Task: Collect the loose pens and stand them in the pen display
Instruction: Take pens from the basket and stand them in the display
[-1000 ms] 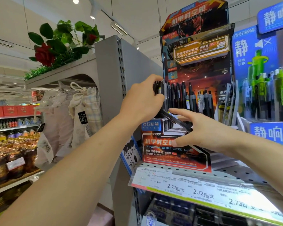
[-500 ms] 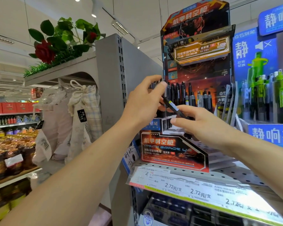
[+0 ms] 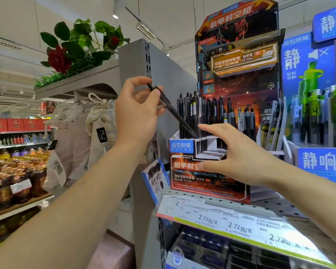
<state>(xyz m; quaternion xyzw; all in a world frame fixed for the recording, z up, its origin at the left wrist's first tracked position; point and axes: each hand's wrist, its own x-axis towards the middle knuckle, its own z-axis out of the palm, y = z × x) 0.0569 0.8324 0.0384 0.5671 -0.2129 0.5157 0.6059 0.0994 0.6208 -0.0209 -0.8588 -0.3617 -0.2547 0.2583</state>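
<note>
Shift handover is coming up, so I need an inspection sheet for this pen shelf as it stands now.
Surface: grey perforated shelf with a price strip along its front edge.
Job's things: pen display holds a row of upright dark pens; one black pen is tilted, its lower end at the display's top left slots.
Clutter: nothing seen.
Grippers: left hand pinches the black pen's upper end; right hand is open with straight fingers in front of the display, holding nothing.
Cables: nothing seen.
Surroundings: blue display with green pens to the right; cloth bags and artificial roses to the left.
</note>
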